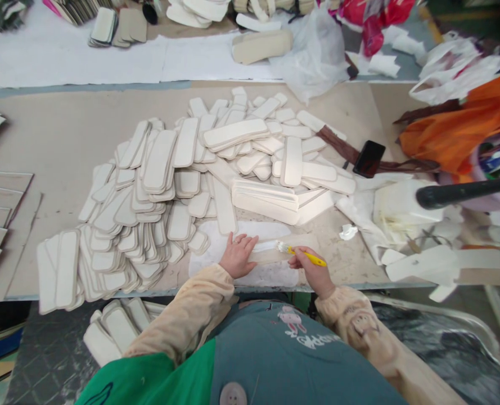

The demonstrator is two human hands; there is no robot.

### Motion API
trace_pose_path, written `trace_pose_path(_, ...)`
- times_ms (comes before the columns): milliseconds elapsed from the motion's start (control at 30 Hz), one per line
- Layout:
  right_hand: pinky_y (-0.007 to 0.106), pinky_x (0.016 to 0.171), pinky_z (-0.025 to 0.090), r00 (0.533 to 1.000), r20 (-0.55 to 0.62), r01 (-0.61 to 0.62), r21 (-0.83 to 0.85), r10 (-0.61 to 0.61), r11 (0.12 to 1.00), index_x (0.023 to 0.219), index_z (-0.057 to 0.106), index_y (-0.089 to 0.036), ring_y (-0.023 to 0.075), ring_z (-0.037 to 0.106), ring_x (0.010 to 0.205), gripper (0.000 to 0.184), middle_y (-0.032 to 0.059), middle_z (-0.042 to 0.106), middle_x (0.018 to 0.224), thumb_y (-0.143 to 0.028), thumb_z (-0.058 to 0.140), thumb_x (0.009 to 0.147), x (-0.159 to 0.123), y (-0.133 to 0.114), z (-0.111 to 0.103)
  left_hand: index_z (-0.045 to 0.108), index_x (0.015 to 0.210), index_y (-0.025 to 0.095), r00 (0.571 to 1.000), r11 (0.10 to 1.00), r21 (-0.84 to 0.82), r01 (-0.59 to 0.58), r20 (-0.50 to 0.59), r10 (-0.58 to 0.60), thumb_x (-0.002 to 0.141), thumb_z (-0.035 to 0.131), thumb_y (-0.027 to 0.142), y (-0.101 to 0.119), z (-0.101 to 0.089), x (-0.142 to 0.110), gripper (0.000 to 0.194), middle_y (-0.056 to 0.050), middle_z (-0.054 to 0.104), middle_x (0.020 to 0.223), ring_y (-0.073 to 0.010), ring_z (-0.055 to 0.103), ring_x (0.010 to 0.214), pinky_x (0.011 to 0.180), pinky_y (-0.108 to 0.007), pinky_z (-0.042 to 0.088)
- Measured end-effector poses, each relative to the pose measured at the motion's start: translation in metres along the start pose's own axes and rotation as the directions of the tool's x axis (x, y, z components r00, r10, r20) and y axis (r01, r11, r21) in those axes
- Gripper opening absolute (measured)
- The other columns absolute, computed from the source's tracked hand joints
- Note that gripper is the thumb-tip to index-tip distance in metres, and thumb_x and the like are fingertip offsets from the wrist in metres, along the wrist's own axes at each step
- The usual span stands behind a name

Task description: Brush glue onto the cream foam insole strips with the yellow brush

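Lower middle of the frame: my left hand [238, 257] lies splayed, my right hand [314, 273] pinches a yellow brush [311, 257].

Near to far, I see the table's near edge [351, 286] just below both hands; my left lies palm down, fingers fanned wide toward the upper right, while the right grips narrowly, its brush tip reaching left onto the pale strip [270, 256], which lies between the hands on white paper [203, 261]. Just above, loose pale pieces [228, 140] bound me, heaped from lower left to upper middle. My side room is the brown tabletop right of the brush, reaching to a white tub [397, 205]; a black phone [369, 158] lies farther up, before the far white-covered surface [76, 67].
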State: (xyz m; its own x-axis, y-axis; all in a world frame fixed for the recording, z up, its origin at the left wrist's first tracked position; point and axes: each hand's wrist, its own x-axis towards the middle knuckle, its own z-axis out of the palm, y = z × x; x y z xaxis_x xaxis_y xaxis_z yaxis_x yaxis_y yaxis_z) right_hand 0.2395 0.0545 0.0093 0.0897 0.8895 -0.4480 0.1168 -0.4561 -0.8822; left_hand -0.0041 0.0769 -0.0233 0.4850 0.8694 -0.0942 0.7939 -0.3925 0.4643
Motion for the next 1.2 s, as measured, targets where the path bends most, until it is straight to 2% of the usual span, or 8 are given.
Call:
trace_pose_path(133, 0.029, 0.061, 0.054, 0.999, -0.039, 0.002, -0.012, -0.002, 1.0, 0.089, 0.062, -0.02, 0.0147, 0.062, 0.057, 0.035, 0.0004, 0.065, 0.065, -0.052, 0.058, 0.078, 0.001, 0.002, -0.009, 0.031, 0.14, 0.02, 1.0, 1.0, 0.023, -0.012, -0.01, 0.012, 0.069, 0.065, 0.033, -0.001, -0.004, -0.008, 0.079, -0.013, 0.05, 0.128, -0.0323, 0.038, 0.124, 0.11, -0.059, 0.006)
trace_pose_path(300, 0.031, 0.06, 0.055, 0.987, -0.159, -0.011, -0.007, 0.01, 1.0, 0.09, 0.062, -0.021, 0.0159, 0.063, 0.057, 0.035, 0.0011, 0.066, 0.065, -0.052, 0.059, 0.076, 0.003, 0.007, -0.035, 0.032, 0.139, 0.017, 0.999, 0.999, 0.042, 0.007, -0.049, -0.005, 0.072, 0.059, 0.029, -0.007, -0.003, -0.023, 0.074, -0.013, 0.055, 0.122, -0.03, 0.043, 0.12, 0.11, -0.056, 0.012)
trace_pose_path(400, 0.029, 0.061, 0.055, 0.977, -0.212, -0.028, 0.001, 0.028, 1.0, 0.091, 0.062, -0.019, 0.0153, 0.063, 0.057, 0.037, 0.0, 0.066, 0.064, -0.053, 0.062, 0.074, 0.006, 0.01, -0.045, 0.033, 0.139, 0.017, 0.998, 0.999, 0.046, 0.006, -0.066, -0.003, 0.072, 0.057, 0.032, -0.01, -0.004, -0.032, 0.073, -0.013, 0.052, 0.128, -0.0303, 0.04, 0.123, 0.11, -0.055, 0.012)
trace_pose_path(600, 0.025, 0.059, 0.054, 0.982, -0.186, -0.013, 0.016, 0.016, 1.0, 0.091, 0.062, -0.019, 0.013, 0.063, 0.056, 0.036, -0.001, 0.066, 0.063, -0.051, 0.062, 0.075, 0.006, 0.006, -0.034, 0.032, 0.14, 0.016, 0.997, 0.998, 0.061, 0.009, -0.083, -0.004, 0.071, 0.059, 0.053, 0.011, 0.0, -0.032, 0.082, -0.014, 0.045, 0.136, -0.0345, 0.032, 0.129, 0.109, -0.059, 0.01)
trace_pose_path(767, 0.025, 0.059, 0.054, 0.991, -0.132, -0.016, 0.015, 0.017, 1.0, 0.091, 0.062, -0.019, 0.0125, 0.063, 0.056, 0.035, -0.0008, 0.066, 0.065, -0.05, 0.061, 0.077, 0.002, 0.004, -0.022, 0.036, 0.137, 0.018, 0.995, 0.995, 0.07, 0.074, -0.073, -0.069, 0.071, 0.063, 0.04, 0.024, 0.015, -0.026, 0.074, -0.012, 0.051, 0.129, -0.0308, 0.04, 0.12, 0.11, -0.057, 0.013)
trace_pose_path(967, 0.026, 0.06, 0.054, 0.996, -0.093, 0.003, -0.008, -0.004, 1.0, 0.091, 0.063, -0.019, 0.0131, 0.063, 0.057, 0.034, 0.0001, 0.065, 0.065, -0.05, 0.059, 0.078, 0.004, 0.006, -0.02, 0.038, 0.135, 0.017, 0.993, 0.993, 0.082, 0.089, -0.089, -0.081, 0.071, 0.063, 0.037, 0.008, 0.012, -0.037, 0.071, -0.012, 0.051, 0.125, -0.0302, 0.043, 0.115, 0.109, -0.054, 0.017)
trace_pose_path(1200, 0.025, 0.058, 0.054, 0.982, -0.189, 0.007, -0.004, -0.008, 1.0, 0.09, 0.063, -0.018, 0.0126, 0.062, 0.055, 0.036, -0.0005, 0.065, 0.063, -0.051, 0.063, 0.075, 0.006, -0.002, -0.032, 0.033, 0.138, 0.016, 0.988, 0.995, 0.02, 0.099, -0.117, -0.096, 0.07, 0.063, 0.04, -0.01, 0.012, -0.051, 0.077, -0.013, 0.051, 0.122, -0.0295, 0.044, 0.114, 0.108, -0.053, 0.02)
